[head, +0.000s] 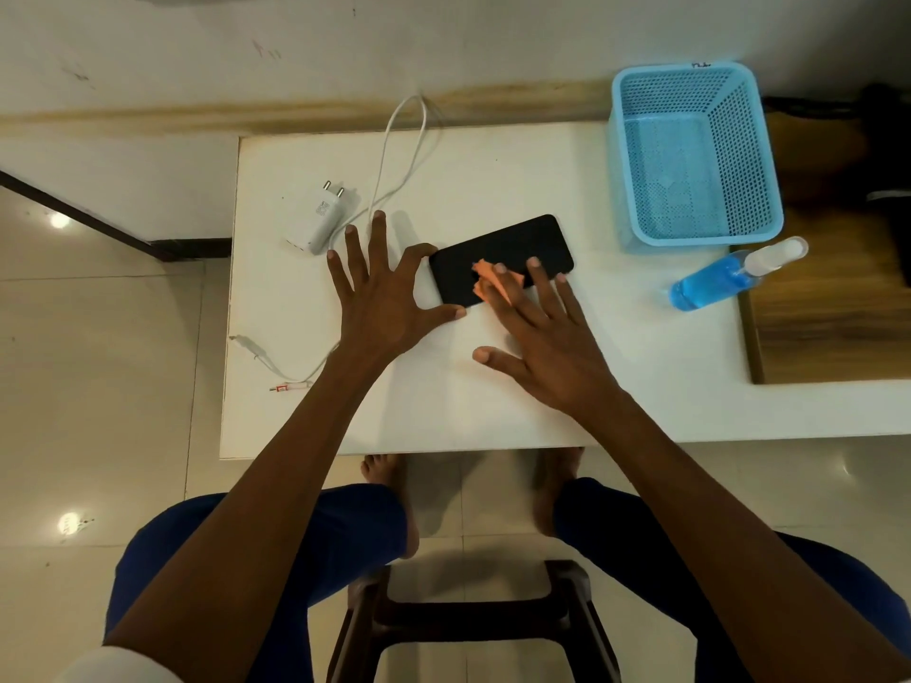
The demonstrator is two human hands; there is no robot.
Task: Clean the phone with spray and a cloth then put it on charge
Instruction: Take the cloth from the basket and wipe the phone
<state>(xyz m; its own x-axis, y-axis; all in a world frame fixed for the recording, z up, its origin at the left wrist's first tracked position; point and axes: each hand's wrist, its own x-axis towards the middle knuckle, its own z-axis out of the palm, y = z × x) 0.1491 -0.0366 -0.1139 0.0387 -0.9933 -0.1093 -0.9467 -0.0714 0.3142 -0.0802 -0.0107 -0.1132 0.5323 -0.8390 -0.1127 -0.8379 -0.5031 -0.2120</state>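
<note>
So there's a white table (493, 396) with a blue basket (695, 155) at the far right corner, open side up. The left hand (384, 293) is spread wide, thumb and index finger bracing the near-left end of the phone (508, 244), not really gripping anything. The right hand (547, 332) lies flat with fingers splayed, pressing the cloth (485, 278) onto the screen, no closed grip. The phone is dark, lying flat mid-table, angled a bit. A charger (320, 219) sits left of it, prongs up, and its cable (394, 155) loops to the back edge and runs off the left side. The spray (729, 276) lies on its side near the right edge, blue liquid inside. The cloth is small and orange, mostly under the fingers.
</note>
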